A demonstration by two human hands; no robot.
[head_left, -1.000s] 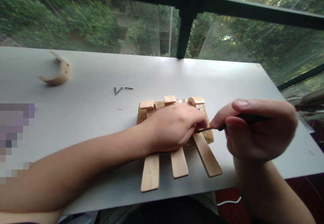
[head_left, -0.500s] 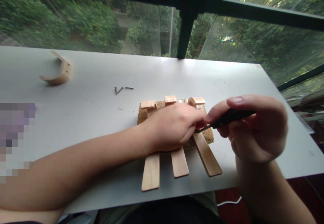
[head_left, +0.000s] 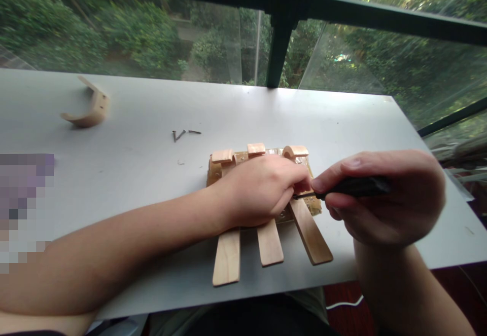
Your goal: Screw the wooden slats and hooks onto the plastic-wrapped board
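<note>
Three bent wooden strips, a left strip [head_left: 227, 260], a middle strip [head_left: 271, 245] and a right strip [head_left: 312, 234], lie across a brown tape-wrapped block [head_left: 315, 204], their curled ends at its far side. My left hand [head_left: 266, 189] lies over the block with curled fingers, closed at the right strip; its fingertips are partly hidden. My right hand [head_left: 391, 199] is wrapped round the black handle of a screwdriver [head_left: 353, 186]. The screwdriver lies almost level, its shaft pointing left to the right strip beside my left fingers. Whatever its tip meets is too small to make out.
Three screws [head_left: 184, 134] lie on the white table [head_left: 144, 174] beyond my left forearm. Farther left rests a curved wooden piece [head_left: 93, 110] with holes. Windows with a dark frame [head_left: 283, 37] border the table's far side. A white cable [head_left: 344, 304] shows below the near edge.
My right hand has shifted slightly right and down, and the screwdriver has swung from a slant to nearly level. My left hand, the block and the strips stay in place.
</note>
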